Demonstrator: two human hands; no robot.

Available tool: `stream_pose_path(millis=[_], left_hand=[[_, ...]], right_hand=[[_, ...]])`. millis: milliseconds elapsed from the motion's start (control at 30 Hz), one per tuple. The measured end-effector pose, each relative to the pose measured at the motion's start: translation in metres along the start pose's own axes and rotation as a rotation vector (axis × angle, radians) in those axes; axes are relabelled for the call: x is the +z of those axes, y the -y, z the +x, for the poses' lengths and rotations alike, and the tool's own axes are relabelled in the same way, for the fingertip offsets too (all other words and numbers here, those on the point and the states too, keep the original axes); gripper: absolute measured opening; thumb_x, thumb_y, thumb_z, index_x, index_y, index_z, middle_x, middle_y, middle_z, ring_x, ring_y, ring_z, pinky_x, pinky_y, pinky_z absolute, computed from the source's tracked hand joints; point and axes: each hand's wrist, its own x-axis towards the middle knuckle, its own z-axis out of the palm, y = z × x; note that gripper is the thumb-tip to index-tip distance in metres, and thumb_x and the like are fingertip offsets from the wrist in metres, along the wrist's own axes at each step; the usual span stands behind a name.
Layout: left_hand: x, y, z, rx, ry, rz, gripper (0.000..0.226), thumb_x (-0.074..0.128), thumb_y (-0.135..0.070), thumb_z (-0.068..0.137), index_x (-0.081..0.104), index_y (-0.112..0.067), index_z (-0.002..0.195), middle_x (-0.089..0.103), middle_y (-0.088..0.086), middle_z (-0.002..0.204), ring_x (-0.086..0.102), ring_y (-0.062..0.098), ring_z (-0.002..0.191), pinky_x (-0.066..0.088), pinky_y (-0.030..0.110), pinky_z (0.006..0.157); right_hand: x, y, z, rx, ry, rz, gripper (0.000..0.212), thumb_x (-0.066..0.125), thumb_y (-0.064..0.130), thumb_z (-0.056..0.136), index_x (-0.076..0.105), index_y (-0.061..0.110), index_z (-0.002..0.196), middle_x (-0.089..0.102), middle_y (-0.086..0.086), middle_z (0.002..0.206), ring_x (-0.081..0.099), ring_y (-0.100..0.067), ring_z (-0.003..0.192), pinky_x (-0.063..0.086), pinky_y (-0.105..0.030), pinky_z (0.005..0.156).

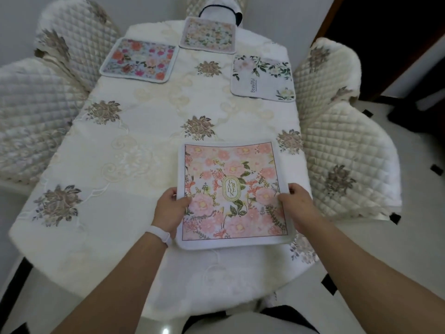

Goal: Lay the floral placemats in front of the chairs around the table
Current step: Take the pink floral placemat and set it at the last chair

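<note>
Nearest the camera, the left hand (169,208) and the right hand (295,203) grip the pink placemat (232,194) by its two side edges, thumbs on top and fingers (292,188) curled under, closed on the cloth. A white wristband (160,233) sits on the left wrist. The mat hangs at the near right part of the surface (134,145), its near edge seemingly lifted a little; whether its far edge touches the tablecloth cannot be told. It looks to be heading for the spot before the near right chair (344,160).

Further off, three mats already lie flat: the white placemat (263,77) in front of the far right chair (330,66), the bright floral placemat (139,59) before the far left chair (72,39), and the pale placemat (208,34) at the head, before the end chair (216,6).

So three places seem done and a fourth is in hand. The near left chair (31,112) has no mat before it, and the person's own end is bare too; no spare mats are visible.
</note>
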Motion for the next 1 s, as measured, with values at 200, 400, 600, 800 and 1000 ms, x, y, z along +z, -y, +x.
stream_pose_path(millis=[200, 400, 600, 800, 1000], left_hand=[[0.066, -0.003, -0.034, 0.006, 0.070, -0.012, 0.015, 0.064, -0.002, 0.087, 0.063, -0.008, 0.101, 0.070, 0.013, 0.098, 0.068, 0.031, 0.090, 0.056, 0.045, 0.083], [0.149, 0.005, -0.079, 0.015, 0.082, 0.007, 0.018, 0.065, -0.003, 0.086, 0.064, -0.010, 0.103, 0.070, 0.016, 0.102, 0.068, 0.033, 0.092, 0.057, 0.050, 0.084], [0.253, 0.006, -0.129, 0.034, 0.140, 0.016, 0.022, 0.065, -0.003, 0.086, 0.063, -0.011, 0.106, 0.071, 0.016, 0.104, 0.070, 0.036, 0.091, 0.057, 0.055, 0.080], [0.362, 0.004, -0.172, 0.118, 0.237, 0.064, 0.020, 0.064, -0.004, 0.088, 0.059, -0.007, 0.107, 0.070, 0.017, 0.103, 0.071, 0.035, 0.087, 0.059, 0.050, 0.074], [0.445, -0.003, -0.192, 0.154, 0.331, 0.108, 0.016, 0.064, -0.003, 0.089, 0.059, -0.006, 0.104, 0.072, 0.015, 0.104, 0.071, 0.033, 0.089, 0.057, 0.052, 0.079]], right_hand=[[-0.074, -0.037, 0.005, 0.027, -0.051, 0.094, 0.020, 0.055, 0.007, 0.092, 0.060, 0.010, 0.111, 0.067, -0.009, 0.101, 0.066, -0.028, 0.086, 0.059, -0.043, 0.073], [-0.161, -0.079, 0.010, -0.004, -0.060, 0.163, 0.025, 0.053, 0.005, 0.086, 0.065, 0.016, 0.104, 0.071, -0.006, 0.100, 0.069, -0.026, 0.088, 0.059, -0.047, 0.077], [-0.273, -0.123, 0.014, -0.021, -0.116, 0.201, 0.022, 0.051, 0.002, 0.086, 0.062, 0.014, 0.101, 0.069, -0.004, 0.095, 0.067, -0.021, 0.081, 0.053, -0.031, 0.060], [-0.383, -0.162, 0.018, -0.099, -0.210, 0.185, 0.023, 0.055, 0.003, 0.084, 0.061, 0.016, 0.102, 0.068, -0.001, 0.094, 0.065, -0.017, 0.075, 0.050, -0.029, 0.061], [-0.458, -0.191, 0.021, -0.105, -0.270, 0.238, 0.028, 0.059, 0.004, 0.085, 0.057, 0.019, 0.108, 0.068, 0.006, 0.097, 0.068, -0.012, 0.081, 0.050, -0.025, 0.062]])
